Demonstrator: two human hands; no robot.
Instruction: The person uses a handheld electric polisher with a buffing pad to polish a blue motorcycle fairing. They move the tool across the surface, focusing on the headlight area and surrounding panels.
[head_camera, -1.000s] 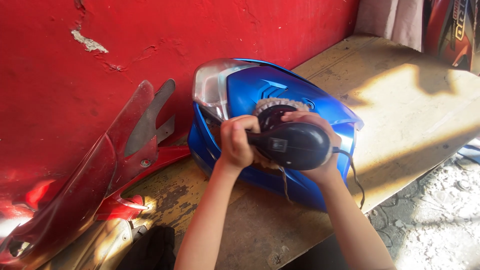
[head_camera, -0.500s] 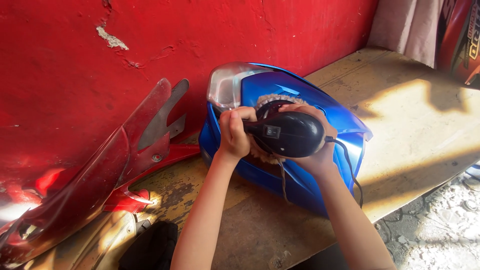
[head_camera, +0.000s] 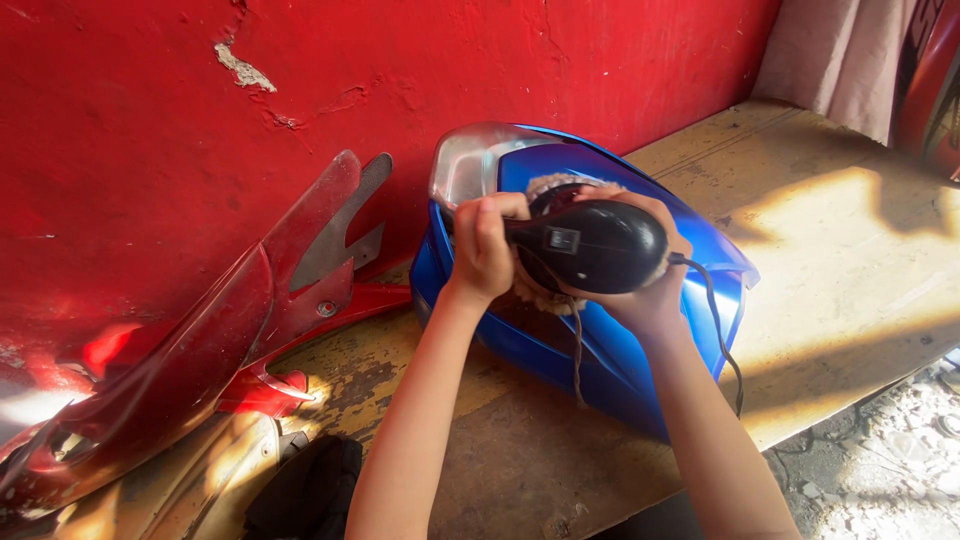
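A glossy blue motorbike fairing (head_camera: 620, 350) with a clear headlight lens (head_camera: 465, 165) stands on a wooden bench (head_camera: 850, 260) against a red wall. Both my hands hold a black electric polisher (head_camera: 590, 245) whose fluffy pad presses on the fairing's top. My left hand (head_camera: 482, 245) is wrapped around the polisher's side handle. My right hand (head_camera: 655, 290) grips the polisher's body from behind and below. A black cord (head_camera: 725, 340) hangs from the polisher down over the blue panel.
A dark red fairing panel (head_camera: 230, 340) leans on the red wall (head_camera: 400, 70) at left, over a pale panel (head_camera: 190, 480). A black object (head_camera: 310, 490) lies at the bench's front edge. Rough ground (head_camera: 890, 460) lies lower right; pink cloth (head_camera: 830, 50) hangs top right.
The polisher and both hands have shifted slightly up the fairing toward the headlight lens. My view has drifted, so the fairing sits a little further right and lower in frame.
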